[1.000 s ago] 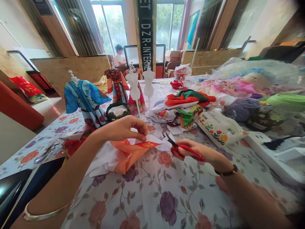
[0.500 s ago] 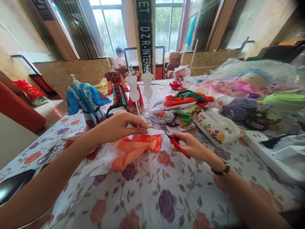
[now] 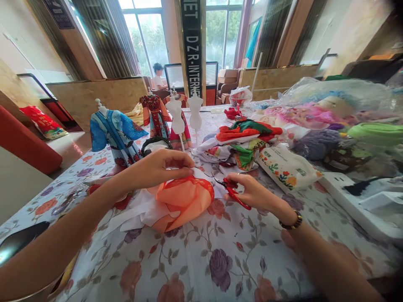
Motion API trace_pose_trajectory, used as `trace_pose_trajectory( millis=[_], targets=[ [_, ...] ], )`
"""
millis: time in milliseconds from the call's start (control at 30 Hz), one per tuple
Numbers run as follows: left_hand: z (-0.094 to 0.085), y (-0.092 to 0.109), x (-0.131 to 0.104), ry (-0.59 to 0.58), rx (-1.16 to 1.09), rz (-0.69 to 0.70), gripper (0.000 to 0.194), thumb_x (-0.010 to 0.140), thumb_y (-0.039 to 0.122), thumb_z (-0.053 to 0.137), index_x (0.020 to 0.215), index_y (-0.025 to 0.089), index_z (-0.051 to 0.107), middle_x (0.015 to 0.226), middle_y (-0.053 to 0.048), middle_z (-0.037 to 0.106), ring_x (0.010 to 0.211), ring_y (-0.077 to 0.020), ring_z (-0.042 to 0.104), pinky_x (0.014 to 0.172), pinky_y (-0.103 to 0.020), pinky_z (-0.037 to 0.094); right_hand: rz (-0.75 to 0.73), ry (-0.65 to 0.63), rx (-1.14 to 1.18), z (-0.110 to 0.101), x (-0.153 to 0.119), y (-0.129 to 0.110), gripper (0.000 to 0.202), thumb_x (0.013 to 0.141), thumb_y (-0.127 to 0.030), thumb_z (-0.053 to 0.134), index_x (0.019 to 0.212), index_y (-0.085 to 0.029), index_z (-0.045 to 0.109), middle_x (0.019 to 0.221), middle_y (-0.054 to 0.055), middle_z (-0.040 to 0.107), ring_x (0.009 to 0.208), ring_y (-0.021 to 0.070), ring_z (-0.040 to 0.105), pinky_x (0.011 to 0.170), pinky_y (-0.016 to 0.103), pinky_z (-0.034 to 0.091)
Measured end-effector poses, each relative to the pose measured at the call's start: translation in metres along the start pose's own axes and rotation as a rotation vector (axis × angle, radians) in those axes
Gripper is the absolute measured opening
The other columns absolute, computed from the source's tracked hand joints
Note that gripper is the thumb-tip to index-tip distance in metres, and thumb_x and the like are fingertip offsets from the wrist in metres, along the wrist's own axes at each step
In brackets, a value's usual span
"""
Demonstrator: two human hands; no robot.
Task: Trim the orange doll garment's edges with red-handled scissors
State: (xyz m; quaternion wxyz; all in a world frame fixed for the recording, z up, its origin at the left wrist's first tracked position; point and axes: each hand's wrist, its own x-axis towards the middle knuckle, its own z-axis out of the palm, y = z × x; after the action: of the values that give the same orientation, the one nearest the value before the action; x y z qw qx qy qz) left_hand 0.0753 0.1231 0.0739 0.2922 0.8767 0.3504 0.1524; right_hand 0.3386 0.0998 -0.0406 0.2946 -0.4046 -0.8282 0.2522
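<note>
My left hand [image 3: 170, 167] pinches the upper edge of an orange and white printed fabric [image 3: 185, 197], which hangs down onto the table in loose folds. Its red border curves along the top right. In my right hand [image 3: 252, 191] are red-handled scissors [image 3: 233, 192], fingers through the loops. The blades point left toward the pinched fabric and look parted, just right of its edge. Whether they touch the cloth I cannot tell. A dark bracelet [image 3: 292, 221] circles my right wrist.
Beyond my hands stand a blue doll robe [image 3: 116, 130] on a stand, a red doll dress [image 3: 154, 111] and white mannequins [image 3: 195, 111]. A pile of colourful fabric [image 3: 242, 138], a tissue pack [image 3: 288, 167] and a white power strip [image 3: 340, 188] lie to the right. A person [image 3: 160, 79] sits far back.
The orange fabric has folded over and bulges more toward me. The scissors have drawn slightly away from the fabric's edge, their blades now parted. My left hand has barely moved.
</note>
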Motion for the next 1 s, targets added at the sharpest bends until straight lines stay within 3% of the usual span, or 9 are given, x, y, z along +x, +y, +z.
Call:
trace_pose_trajectory(
  millis=[200, 400, 600, 767, 1000],
  targets=[
    [-0.007, 0.012, 0.002, -0.04, 0.121, 0.111, 0.017, 0.084, 0.032, 0.06, 0.09, 0.019, 0.068, 0.085, 0.001, 0.065, 0.074, -0.0093, 0.056, 0.066, -0.018, 0.043, -0.056, -0.038, -0.09, 0.001, 0.0, 0.003, 0.031, 0.077, -0.04, 0.07, 0.083, -0.016, 0.052, 0.078, 0.003, 0.055, 0.068, 0.0166, 0.048, 0.062, 0.028, 0.038],
    [-0.008, 0.025, 0.006, -0.149, 0.184, 0.195, 0.018, 0.085, 0.033, 0.059, 0.089, 0.02, 0.07, 0.083, 0.001, 0.065, 0.073, -0.01, 0.056, 0.066, -0.02, 0.042, -0.099, -0.087, -0.121, 0.002, -0.001, -0.001, 0.025, 0.075, -0.024, 0.069, 0.092, -0.016, 0.053, 0.091, 0.007, 0.058, 0.077, 0.0205, 0.053, 0.069, 0.031, 0.041],
    [-0.005, 0.034, 0.01, -0.168, 0.242, 0.228, 0.017, 0.086, 0.033, 0.059, 0.089, 0.022, 0.071, 0.083, 0.001, 0.064, 0.077, -0.0114, 0.057, 0.07, -0.021, 0.042, -0.133, -0.128, -0.094, -0.001, -0.002, -0.006, 0.021, 0.072, -0.016, 0.067, 0.088, -0.017, 0.053, 0.088, 0.004, 0.056, 0.074, 0.018, 0.051, 0.067, 0.029, 0.042],
    [-0.005, 0.036, 0.013, -0.185, 0.285, 0.238, 0.016, 0.086, 0.033, 0.059, 0.088, 0.022, 0.071, 0.083, 0.002, 0.063, 0.074, -0.01, 0.056, 0.069, -0.02, 0.04, -0.142, -0.125, -0.054, -0.003, -0.002, -0.009, 0.023, 0.073, -0.022, 0.07, 0.086, -0.017, 0.052, 0.085, 0.003, 0.056, 0.071, 0.0168, 0.05, 0.066, 0.028, 0.041],
    [-0.008, 0.039, 0.014, -0.222, 0.322, 0.218, 0.02, 0.087, 0.034, 0.056, 0.091, 0.024, 0.072, 0.087, 0.0, 0.063, 0.079, -0.012, 0.057, 0.074, -0.023, 0.041, -0.153, -0.105, 0.002, 0.0, -0.001, -0.011, 0.04, 0.069, -0.047, 0.076, 0.081, -0.018, 0.051, 0.082, 0.003, 0.057, 0.069, 0.0165, 0.049, 0.063, 0.028, 0.041]
  ],
)
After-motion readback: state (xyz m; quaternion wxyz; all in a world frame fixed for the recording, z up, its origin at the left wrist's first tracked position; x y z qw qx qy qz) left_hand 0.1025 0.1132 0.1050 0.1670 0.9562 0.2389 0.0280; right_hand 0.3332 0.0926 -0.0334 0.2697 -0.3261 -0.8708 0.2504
